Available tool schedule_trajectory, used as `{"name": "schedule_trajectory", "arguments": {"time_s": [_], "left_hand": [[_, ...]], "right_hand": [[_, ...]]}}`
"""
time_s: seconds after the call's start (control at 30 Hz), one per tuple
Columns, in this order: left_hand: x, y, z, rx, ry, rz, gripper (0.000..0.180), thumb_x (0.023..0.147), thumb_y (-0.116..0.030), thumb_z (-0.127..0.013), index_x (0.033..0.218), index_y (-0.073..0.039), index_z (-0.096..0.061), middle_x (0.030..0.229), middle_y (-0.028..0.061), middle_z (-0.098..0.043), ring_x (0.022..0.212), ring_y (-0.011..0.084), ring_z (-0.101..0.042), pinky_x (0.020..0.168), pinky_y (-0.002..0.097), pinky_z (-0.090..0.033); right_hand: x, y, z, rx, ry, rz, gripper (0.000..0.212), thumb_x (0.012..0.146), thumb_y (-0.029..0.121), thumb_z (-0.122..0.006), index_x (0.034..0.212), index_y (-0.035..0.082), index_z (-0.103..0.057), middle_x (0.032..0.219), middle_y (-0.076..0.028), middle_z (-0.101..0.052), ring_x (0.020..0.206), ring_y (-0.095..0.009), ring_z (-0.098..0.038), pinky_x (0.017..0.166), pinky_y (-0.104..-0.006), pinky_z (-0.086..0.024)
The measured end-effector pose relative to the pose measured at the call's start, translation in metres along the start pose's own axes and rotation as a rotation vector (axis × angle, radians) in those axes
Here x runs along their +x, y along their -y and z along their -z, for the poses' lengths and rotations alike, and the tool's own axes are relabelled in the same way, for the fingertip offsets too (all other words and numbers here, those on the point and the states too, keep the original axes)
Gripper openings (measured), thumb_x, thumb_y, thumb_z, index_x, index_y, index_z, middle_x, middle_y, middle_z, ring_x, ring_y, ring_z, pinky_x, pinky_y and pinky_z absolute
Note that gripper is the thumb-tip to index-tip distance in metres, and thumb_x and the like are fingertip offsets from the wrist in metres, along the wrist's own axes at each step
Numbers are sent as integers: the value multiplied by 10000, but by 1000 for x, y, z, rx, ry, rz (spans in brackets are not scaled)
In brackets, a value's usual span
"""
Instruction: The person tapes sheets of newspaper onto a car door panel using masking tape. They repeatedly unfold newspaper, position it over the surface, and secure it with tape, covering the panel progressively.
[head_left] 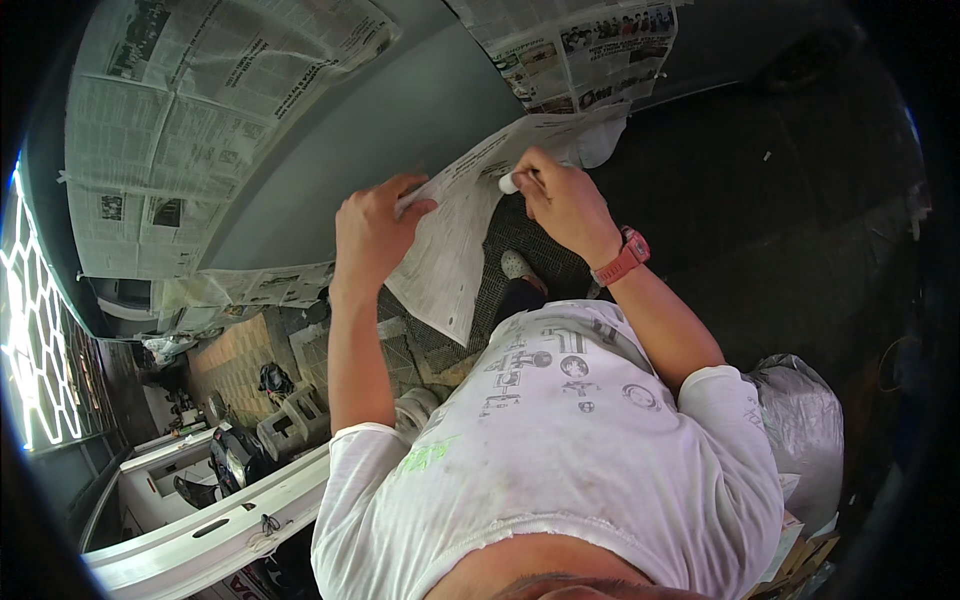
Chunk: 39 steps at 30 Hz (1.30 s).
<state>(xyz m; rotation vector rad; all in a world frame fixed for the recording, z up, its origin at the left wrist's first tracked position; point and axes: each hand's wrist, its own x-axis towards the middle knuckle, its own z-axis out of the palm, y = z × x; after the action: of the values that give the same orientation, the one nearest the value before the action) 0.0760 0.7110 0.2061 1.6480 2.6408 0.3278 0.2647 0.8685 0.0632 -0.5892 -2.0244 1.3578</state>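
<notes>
A loose newspaper sheet [450, 255] hangs down in front of the grey car body panel [370, 150]. My left hand [378, 228] is closed on the sheet's upper left edge, thumb and index finger together, with a whitish strip showing between them. My right hand [568, 205] is closed round a small white roll of tape [509, 184], close to the sheet's right side. The fingers hide most of the roll. Above the bare part of the panel, newspaper [190, 130] covers the surface at the left, and another newspaper covering [590, 60] is at the upper right.
A long white bumper-like part [220, 525] lies at the lower left, near a grey plastic part [290, 425]. A silvery plastic-wrapped bundle [800, 430] stands behind my right elbow. My shoe [518, 268] rests on dark floor matting. A bright hexagonal light [35, 330] glows at far left.
</notes>
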Motion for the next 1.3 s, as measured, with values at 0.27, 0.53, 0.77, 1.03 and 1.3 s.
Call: {"name": "schedule_trajectory", "arguments": {"time_s": [0.27,0.53,0.77,1.03,1.3], "left_hand": [[-3,2,16,3,226,56,289,910,-222,-846,1195,-174,-861,1000,144,-828,863,352,-778,844,436,-600],[-8,-5,31,-99,365,98,378,916,-201,-853,1290,-156,-834,1170,179,-822,1006,352,-798,910,417,-594],[-15,9,20,-213,298,-35,442,867,-308,-908,1257,-113,-839,1061,143,-837,896,331,-783,863,426,-602],[-23,6,-2,-231,246,214,317,840,-343,-932,980,-66,-867,879,91,-813,791,270,-768,748,401,-592],[-42,41,20,-111,-134,-49,95,850,-112,-895,917,-60,-852,867,99,-806,761,268,-737,741,389,-577]], "right_hand": [[26,38,-20,-177,126,107,352,943,406,-828,892,88,-685,730,-121,-723,768,-378,-743,685,-491,-549],[33,34,-33,-145,156,67,436,928,500,-827,811,98,-704,695,-133,-713,742,-383,-741,675,-494,-551],[34,33,-38,-230,144,133,463,933,547,-807,818,109,-711,690,-111,-730,734,-355,-756,674,-484,-567],[12,33,-50,-277,139,306,351,1001,446,-756,981,101,-692,710,-113,-714,672,-364,-723,629,-482,-545],[21,-46,41,-638,382,307,745,1067,264,-645,1729,162,-318,775,-153,-739,723,-362,-766,655,-507,-615]]}}
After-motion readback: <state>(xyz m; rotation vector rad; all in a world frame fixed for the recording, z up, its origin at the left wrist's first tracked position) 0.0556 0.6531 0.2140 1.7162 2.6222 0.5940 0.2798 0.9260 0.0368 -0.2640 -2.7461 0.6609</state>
